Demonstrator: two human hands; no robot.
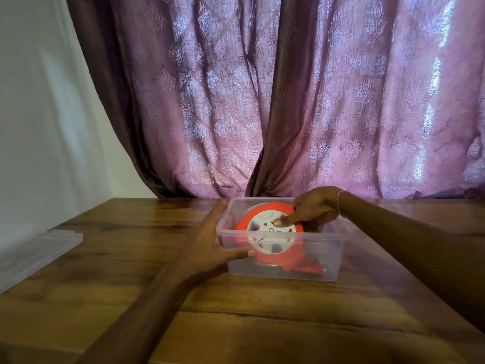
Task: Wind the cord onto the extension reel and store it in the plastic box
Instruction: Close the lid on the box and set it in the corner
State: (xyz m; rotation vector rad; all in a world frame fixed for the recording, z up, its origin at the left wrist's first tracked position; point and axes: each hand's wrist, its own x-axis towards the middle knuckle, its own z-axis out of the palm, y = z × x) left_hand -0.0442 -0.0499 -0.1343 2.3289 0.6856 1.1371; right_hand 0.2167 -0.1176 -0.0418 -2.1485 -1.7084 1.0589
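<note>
Reel going into the box, and I judge the job nearly finished.

From my seat I take in the purple curtain [315, 101] first, hanging behind the wooden table [236, 324]; on that table sits the clear plastic box [280, 269], with what I take for its lid [34, 253] lying well apart at the left edge. Inside the box the red extension reel [265, 232] stands tilted, its white socket face toward me, partly above the rim. I see no loose cord trailing, so winding looks done to me, though the cord itself is hidden. My right hand [312, 208] grips the reel's upper edge, thumb pressed on the face. My left hand [210, 243] lies with straight fingers against the box's near-left wall, steadying it. Left, as I judge it: settle the reel flat and let go.
</note>
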